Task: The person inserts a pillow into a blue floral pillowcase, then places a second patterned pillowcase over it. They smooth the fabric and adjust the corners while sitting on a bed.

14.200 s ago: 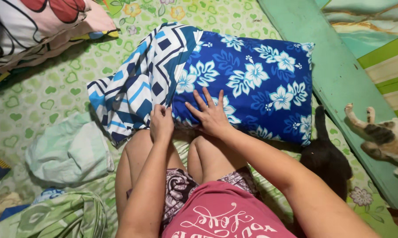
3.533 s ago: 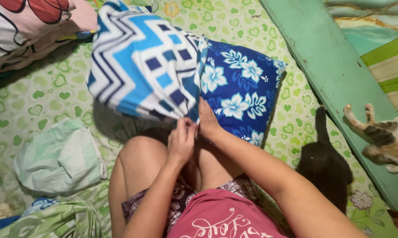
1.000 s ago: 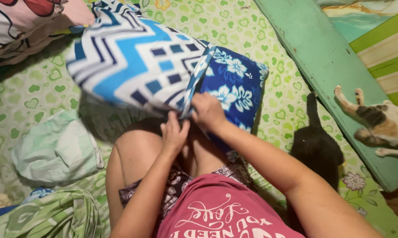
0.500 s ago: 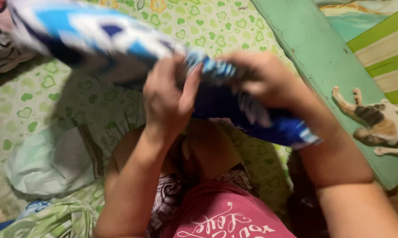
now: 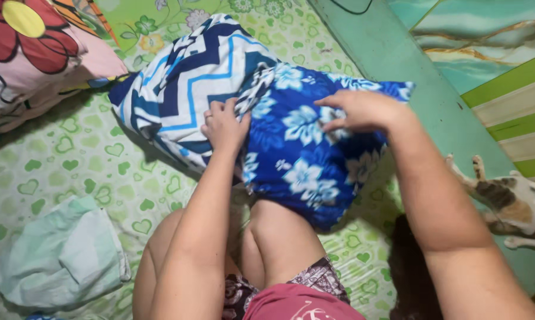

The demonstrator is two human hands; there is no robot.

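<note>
A pillow lies across my knees on the bed. Its blue flowered case (image 5: pixel 306 160) covers the right part, and a blue and white zigzag cover (image 5: pixel 184 83) shows on the left part. My left hand (image 5: pixel 223 124) grips the edge of the zigzag cover where it meets the flowered cloth. My right hand (image 5: pixel 362 109) rests on top of the flowered case near its far right corner, fingers bent and pinching the cloth.
A green bed sheet with hearts (image 5: pixel 72 172) lies under everything. A folded pale green cloth (image 5: pixel 63 255) sits at lower left. A flower-print pillow (image 5: pixel 36 53) is at upper left. A black cat (image 5: pixel 412 272) and a calico cat (image 5: pixel 516 204) lie to the right by a green board (image 5: pixel 409 59).
The pillow was lifted and swung in the air half a second ago; now it rests back down on my knees, turned, with both hands on the seam between the two cloths.
</note>
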